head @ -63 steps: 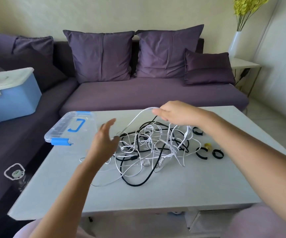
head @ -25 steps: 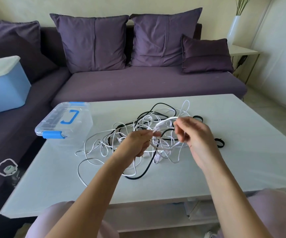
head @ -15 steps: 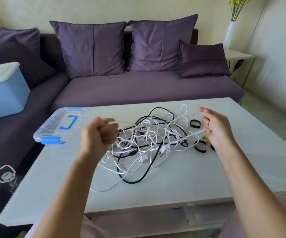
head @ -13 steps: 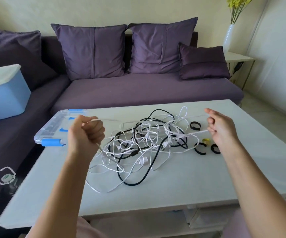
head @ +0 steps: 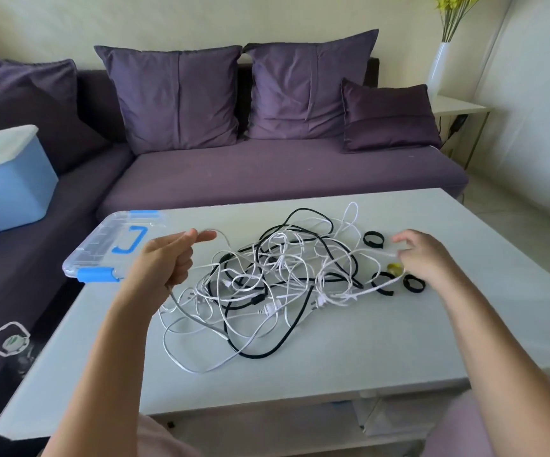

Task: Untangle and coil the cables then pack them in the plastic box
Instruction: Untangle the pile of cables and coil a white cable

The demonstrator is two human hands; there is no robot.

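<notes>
Purple corner sofa (head: 283, 173), cushions (head: 174, 97); cream wall (head: 201, 21); white side table (head: 455, 105), vase (head: 437, 67); floor (head: 514, 222) pale, possibly tiled.

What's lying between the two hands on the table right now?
In the head view, the tangled pile of white and black cables fills the stretch between the left hand and right hand.

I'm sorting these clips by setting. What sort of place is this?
Most likely a home living room: a purple sofa with matching cushions stands behind a low white coffee table, and a white vase of yellow flowers sits on a side table.
</notes>
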